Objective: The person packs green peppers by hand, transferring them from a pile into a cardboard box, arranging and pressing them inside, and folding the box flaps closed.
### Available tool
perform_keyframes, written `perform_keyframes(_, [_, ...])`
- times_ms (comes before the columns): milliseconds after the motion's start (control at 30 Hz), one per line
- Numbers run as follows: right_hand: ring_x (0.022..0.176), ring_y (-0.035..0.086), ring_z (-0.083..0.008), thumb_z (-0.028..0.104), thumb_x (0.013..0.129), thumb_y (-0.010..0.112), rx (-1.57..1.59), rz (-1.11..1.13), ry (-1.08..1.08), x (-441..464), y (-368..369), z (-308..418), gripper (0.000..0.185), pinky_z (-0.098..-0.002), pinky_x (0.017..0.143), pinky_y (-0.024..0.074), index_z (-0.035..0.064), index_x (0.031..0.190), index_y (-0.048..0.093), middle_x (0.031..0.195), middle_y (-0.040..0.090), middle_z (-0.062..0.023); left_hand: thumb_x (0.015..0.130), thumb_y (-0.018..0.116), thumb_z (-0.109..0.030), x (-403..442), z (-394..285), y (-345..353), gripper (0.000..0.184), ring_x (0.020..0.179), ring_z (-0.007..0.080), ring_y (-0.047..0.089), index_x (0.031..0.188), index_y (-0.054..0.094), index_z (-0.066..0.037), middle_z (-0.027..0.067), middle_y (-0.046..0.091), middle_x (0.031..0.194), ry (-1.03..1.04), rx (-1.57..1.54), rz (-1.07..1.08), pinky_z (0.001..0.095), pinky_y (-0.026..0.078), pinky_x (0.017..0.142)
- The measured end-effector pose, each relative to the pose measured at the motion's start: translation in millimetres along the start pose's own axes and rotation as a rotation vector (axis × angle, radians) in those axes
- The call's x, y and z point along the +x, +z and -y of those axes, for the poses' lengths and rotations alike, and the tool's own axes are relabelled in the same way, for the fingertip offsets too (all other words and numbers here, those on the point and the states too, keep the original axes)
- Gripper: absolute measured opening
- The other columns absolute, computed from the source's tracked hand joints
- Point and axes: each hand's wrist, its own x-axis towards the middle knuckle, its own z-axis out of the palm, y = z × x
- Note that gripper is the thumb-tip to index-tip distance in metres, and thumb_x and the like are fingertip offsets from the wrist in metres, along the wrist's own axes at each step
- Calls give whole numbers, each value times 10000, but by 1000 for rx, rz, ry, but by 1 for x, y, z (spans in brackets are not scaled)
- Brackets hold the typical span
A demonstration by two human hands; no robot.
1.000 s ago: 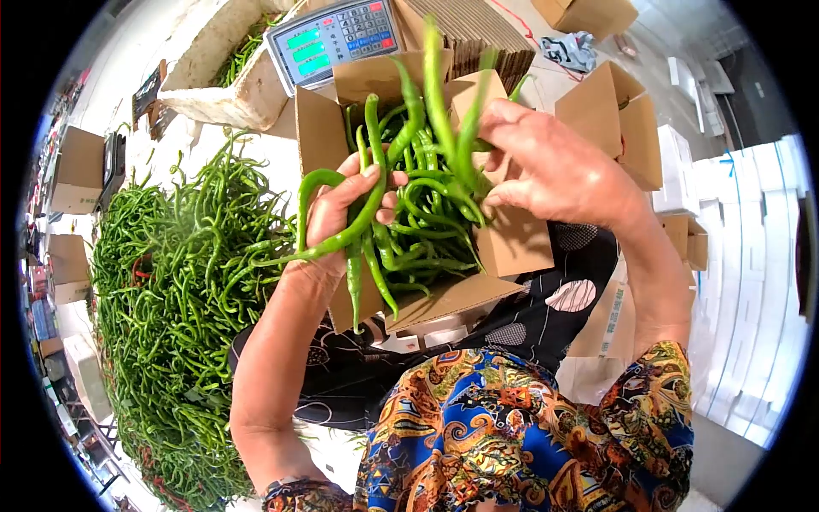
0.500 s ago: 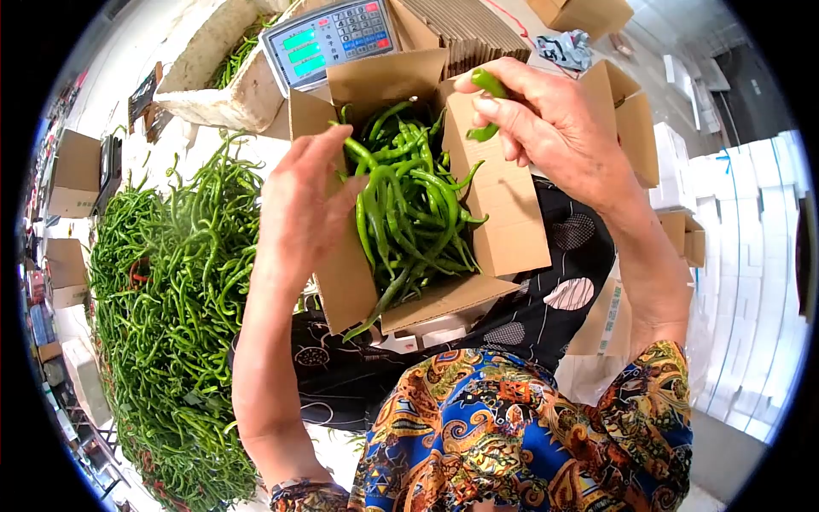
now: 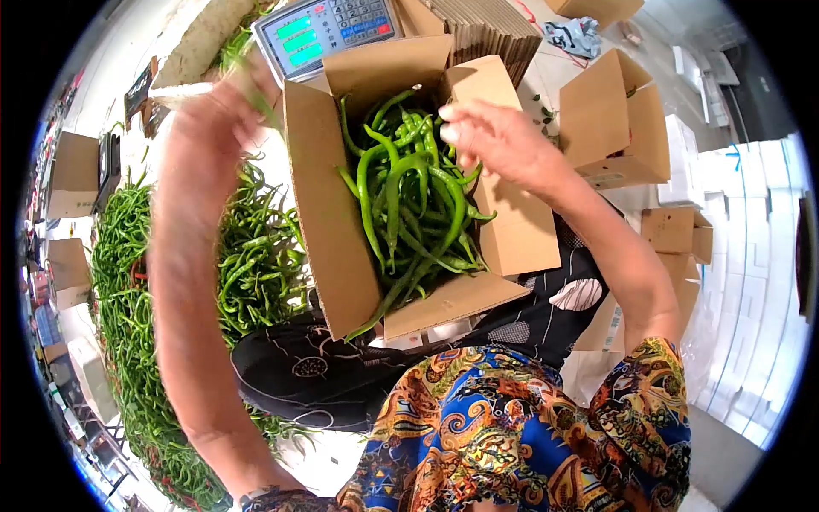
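An open cardboard box point(image 3: 333, 205) stands in front of me, filled with long green chili peppers point(image 3: 414, 192). My right hand point(image 3: 503, 141) hovers over the box's right flap, fingers apart, with no pepper visible in it. Smeared by motion, my left hand point(image 3: 217, 111) is off to the upper left, beside the white foam box point(image 3: 183, 51). A blurred green chili pepper point(image 3: 258, 92) shows at its fingers. Below that hand, a large heap of green chili peppers point(image 3: 256, 282) spreads along my left side.
A digital scale point(image 3: 328, 32) with lit green displays sits behind the box. Flattened cardboard point(image 3: 482, 30) is stacked beside it. More cartons point(image 3: 614, 119) and a grey plastic bag point(image 3: 573, 38) are on the right, with white foam blocks point(image 3: 742, 282) farther out.
My left hand has swung from the box's left edge to the upper left. The pepper my right hand held is gone from it, and that hand has lowered toward the box.
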Motion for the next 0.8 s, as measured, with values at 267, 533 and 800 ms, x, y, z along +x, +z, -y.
perform_keyframes(267, [763, 647, -453, 221, 836, 709, -805, 166, -13, -5, 52, -62, 390, -521, 721, 525, -80, 1013, 534, 768, 641, -268, 785, 798, -430, -21, 103, 80, 857, 1063, 358, 617, 1409, 400, 2, 238, 598, 1237, 102, 865, 285, 461, 480, 985])
perform_keyframes(533, [594, 583, -443, 140, 862, 584, -637, -110, -215, 2, -3, -56, 179, -491, 573, 488, -13, 903, 501, 614, 581, -189, 775, 702, -263, 0, 103, 104, 524, 890, 449, 668, 1199, 497, -34, 269, 675, 877, -107, 1115, 201, 529, 543, 797])
perform_keyframes(800, [648, 663, -369, 203, 960, 571, -479, 70, -169, -9, 4, -74, 252, -455, 600, 496, -13, 994, 446, 665, 621, -193, 834, 738, -225, -16, 94, 92, 697, 1020, 474, 582, 1391, 378, -8, 282, 563, 1156, 472, 1105, -44, 509, 497, 861])
